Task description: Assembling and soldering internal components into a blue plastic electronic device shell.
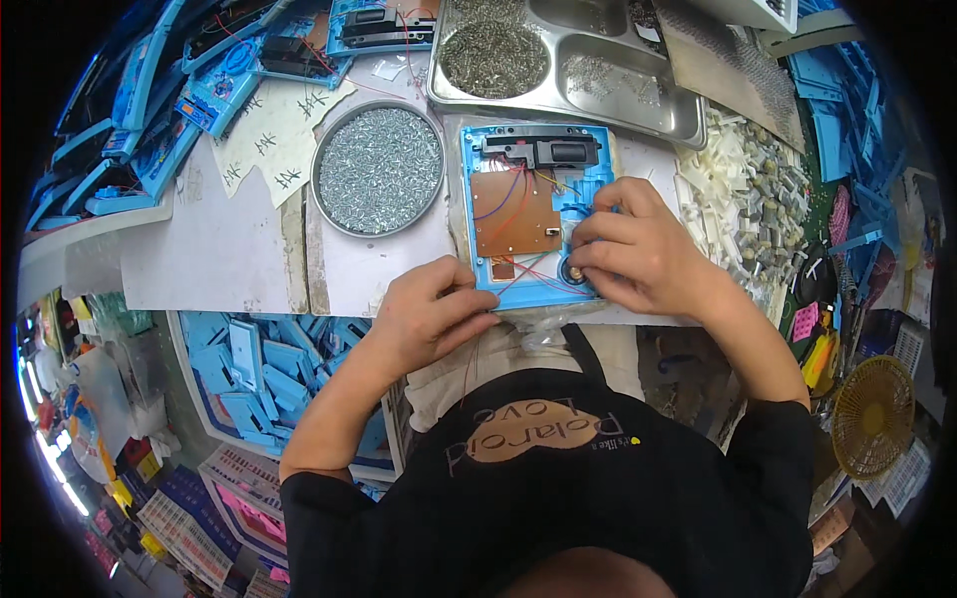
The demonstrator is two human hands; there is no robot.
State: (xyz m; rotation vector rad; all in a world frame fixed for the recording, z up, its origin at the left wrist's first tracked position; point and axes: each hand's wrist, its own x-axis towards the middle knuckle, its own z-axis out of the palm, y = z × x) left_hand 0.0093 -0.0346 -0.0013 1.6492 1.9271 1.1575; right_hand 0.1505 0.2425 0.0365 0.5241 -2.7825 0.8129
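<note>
A blue plastic casing (533, 289) lies before me on the table with its inside facing up. It holds a brown circuit board (513, 214), a black part (548, 149) along its far edge and thin red, blue, yellow and green wires. My left hand (434, 311) grips the near left corner of the casing between thumb and fingers. Over the right side of the casing, my right hand (638, 249) has its fingers bent inward. Its fingertips close on a small round metallic part (572, 271) in the near right corner, which they partly cover.
A round tray of small screws (379, 169) stands left of the casing. Behind it is a compartmented steel tray (558, 108) with small metal parts. White and grey pieces (743, 199) are heaped right. Blue casings (150, 120) pile up far left; a bin of blue parts (264, 369) sits below.
</note>
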